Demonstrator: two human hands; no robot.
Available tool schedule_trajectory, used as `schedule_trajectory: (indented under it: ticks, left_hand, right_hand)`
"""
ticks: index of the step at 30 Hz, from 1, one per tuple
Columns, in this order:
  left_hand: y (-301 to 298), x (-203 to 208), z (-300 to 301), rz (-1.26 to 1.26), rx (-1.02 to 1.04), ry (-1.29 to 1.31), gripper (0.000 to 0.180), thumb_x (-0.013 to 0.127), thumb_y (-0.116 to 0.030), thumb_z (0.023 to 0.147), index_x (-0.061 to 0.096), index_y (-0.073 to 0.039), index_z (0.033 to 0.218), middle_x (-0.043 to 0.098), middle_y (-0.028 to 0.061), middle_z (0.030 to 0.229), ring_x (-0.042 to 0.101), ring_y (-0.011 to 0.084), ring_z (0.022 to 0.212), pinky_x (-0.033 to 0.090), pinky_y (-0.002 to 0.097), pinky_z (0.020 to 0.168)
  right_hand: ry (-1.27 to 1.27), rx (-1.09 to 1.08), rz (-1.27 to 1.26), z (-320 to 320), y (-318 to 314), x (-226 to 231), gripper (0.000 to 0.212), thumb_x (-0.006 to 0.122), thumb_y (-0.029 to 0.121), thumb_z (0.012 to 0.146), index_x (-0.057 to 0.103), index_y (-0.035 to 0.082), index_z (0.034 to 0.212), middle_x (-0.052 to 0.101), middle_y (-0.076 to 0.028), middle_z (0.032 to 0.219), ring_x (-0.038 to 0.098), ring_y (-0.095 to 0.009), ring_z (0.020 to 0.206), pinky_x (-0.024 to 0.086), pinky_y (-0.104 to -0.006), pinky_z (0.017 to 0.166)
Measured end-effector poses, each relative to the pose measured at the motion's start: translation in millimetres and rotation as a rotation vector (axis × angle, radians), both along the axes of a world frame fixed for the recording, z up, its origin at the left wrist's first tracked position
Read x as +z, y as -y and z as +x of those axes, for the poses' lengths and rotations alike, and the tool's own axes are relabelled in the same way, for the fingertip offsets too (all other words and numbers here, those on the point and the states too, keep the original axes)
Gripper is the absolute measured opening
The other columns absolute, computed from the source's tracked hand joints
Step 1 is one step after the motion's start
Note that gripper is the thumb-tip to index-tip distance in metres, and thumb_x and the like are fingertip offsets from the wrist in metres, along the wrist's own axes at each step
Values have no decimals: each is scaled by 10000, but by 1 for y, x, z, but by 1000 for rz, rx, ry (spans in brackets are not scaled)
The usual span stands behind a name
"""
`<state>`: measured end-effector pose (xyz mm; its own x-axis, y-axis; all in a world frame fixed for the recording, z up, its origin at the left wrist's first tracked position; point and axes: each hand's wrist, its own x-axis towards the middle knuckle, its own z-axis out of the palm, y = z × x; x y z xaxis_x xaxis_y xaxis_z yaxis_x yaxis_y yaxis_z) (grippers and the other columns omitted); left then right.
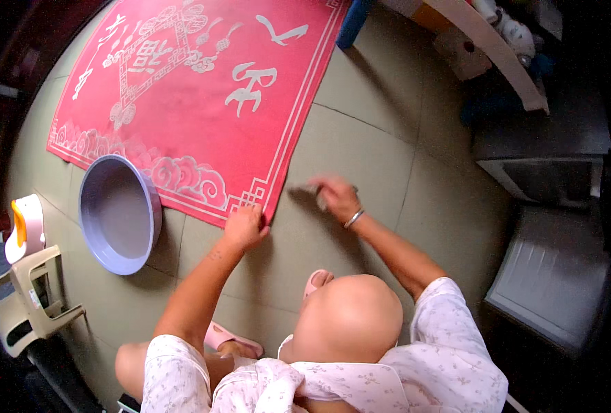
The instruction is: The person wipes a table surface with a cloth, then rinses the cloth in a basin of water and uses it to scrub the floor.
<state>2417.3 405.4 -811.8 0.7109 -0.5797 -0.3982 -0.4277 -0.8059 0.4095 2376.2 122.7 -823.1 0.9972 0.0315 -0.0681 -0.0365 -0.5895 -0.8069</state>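
A red floor mat (202, 131) with white patterns and a white line border lies on the tiles ahead of me. My left hand (247, 227) is closed on its near right corner, fingers over the border edge. To the right of that corner, just above the tiles, is my right hand (338, 197), with a silver bangle on its wrist. Its fingers are blurred by motion and look curled round something small and greyish, whose kind I cannot make out. A dark shadow lies beneath it.
A round lavender basin (118, 215) stands left, against the mat's near edge. Farther left are a beige plastic stool (40, 296) and a white and orange plastic item (27, 228). A grey panel-like box (543, 275) stands right. A blue furniture leg (354, 24) is by the mat's far right.
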Motion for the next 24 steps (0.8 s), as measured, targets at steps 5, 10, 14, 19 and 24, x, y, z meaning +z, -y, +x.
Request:
schedule_trajectory:
  ticks: [5, 10, 14, 19, 24]
  left_hand:
    - [0, -16, -13, -64, 50, 75, 341, 692, -207, 748, 530, -33, 993, 586, 156, 934, 560, 336, 931, 474, 435, 827]
    - [-6, -32, -13, 1, 97, 32, 256, 598, -132, 790, 524, -35, 1015, 572, 156, 981, 543, 330, 978, 458, 432, 859]
    - [23, -30, -11, -77, 111, 38, 209, 525, -74, 796, 503, -39, 1000, 565, 153, 972, 536, 330, 980, 451, 440, 854]
    - [-5, -36, -15, -36, 122, -2, 322, 600, -140, 770, 473, -27, 1044, 538, 170, 1023, 503, 344, 1022, 427, 447, 873]
    - [-11, -41, -17, -95, 104, 39, 366, 625, -153, 752, 480, -8, 1056, 539, 181, 1020, 505, 351, 1015, 422, 451, 880]
  right_hand:
    - [350, -256, -22, 135, 26, 48, 284, 505, 69, 884, 610, 77, 1147, 633, -113, 1064, 599, -227, 994, 453, -308, 870]
    - [472, -114, -85, 259, -9, 12, 358, 529, 59, 850, 589, 104, 1200, 588, -121, 1207, 536, -285, 1143, 407, -343, 981]
    - [5, -155, -250, 286, -20, -42, 400, 538, 38, 841, 605, 168, 1213, 533, -87, 1321, 456, -285, 1245, 356, -400, 1070]
    - [450, 299, -136, 191, -84, -53, 347, 535, -51, 683, 665, 109, 962, 629, -96, 1103, 563, -309, 1023, 455, -419, 905]
    - [132, 509, 42, 34, -75, -26, 150, 556, 17, 697, 629, 115, 784, 620, -87, 834, 576, -308, 848, 456, -417, 775]
